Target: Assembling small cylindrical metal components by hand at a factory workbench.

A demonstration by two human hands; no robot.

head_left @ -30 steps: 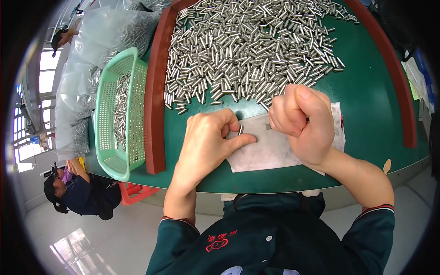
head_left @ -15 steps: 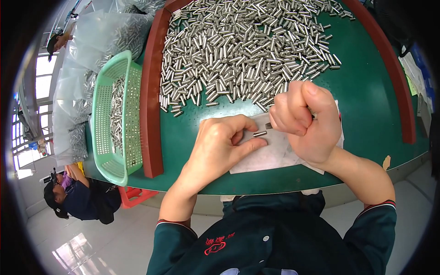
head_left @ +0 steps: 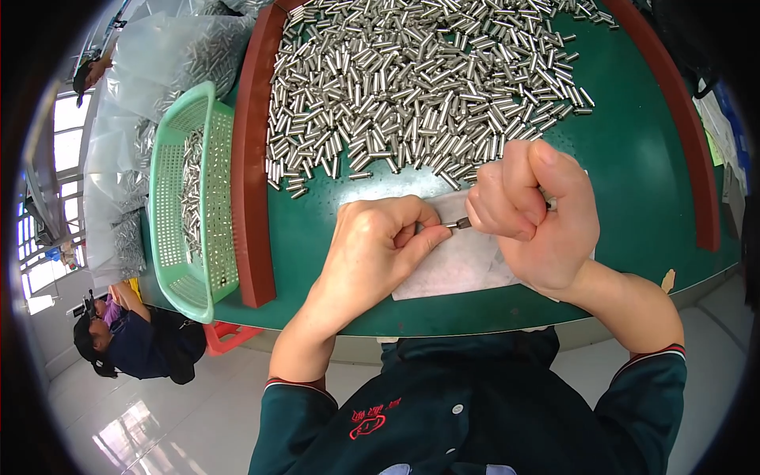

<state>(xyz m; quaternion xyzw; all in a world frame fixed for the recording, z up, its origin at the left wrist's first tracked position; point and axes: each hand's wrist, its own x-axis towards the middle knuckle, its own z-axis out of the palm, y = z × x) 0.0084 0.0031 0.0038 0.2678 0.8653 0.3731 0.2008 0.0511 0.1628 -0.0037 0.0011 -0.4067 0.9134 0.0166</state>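
Your left hand point(head_left: 372, 253) and right hand point(head_left: 530, 214) are now pinching one metal pin point(head_left: 457, 225) together, having drawn closer above the white sheet point(head_left: 459, 265).

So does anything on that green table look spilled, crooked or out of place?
Nothing really stands out. The metal pins lie in a loose heap, but the red rim fences them in. Both the left hand and right hand pinch one small pin over a pale sheet.

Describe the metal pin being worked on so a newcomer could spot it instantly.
Start at the green table with its big heap of pins. Nearer the person lies a white sheet; above it, the left hand and right hand pinch one metal pin, the only one lifted.
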